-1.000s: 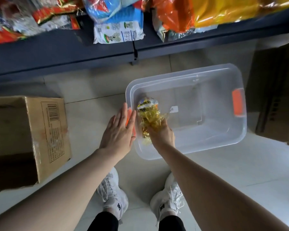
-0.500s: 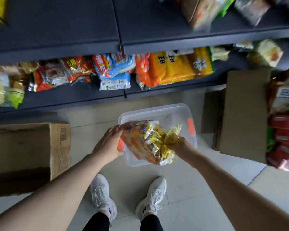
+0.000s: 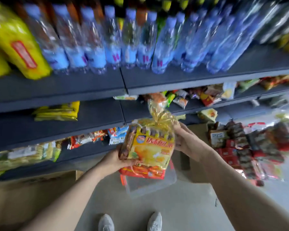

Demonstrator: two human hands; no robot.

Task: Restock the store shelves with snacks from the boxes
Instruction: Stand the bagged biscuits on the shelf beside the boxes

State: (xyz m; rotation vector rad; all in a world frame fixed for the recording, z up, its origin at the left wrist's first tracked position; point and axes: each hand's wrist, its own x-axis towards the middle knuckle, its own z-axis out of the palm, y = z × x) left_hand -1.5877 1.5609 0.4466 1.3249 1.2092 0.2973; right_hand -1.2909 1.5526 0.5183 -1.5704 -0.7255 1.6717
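Holding the snack multipack at centre, the left hand grips underneath, the right hand its side; level placement at 12 o'clock on the shelf is advised.

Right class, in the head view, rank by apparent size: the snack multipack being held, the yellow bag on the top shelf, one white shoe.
1. yellow bag
2. snack multipack, nearly alike; it is nearer the camera, so unsure
3. white shoe

Bottles are standing in a row on the top shelf. Below the shelves, a tub is sitting on the floor, directly beneath the snack pack; a cardboard box is lying to its left.
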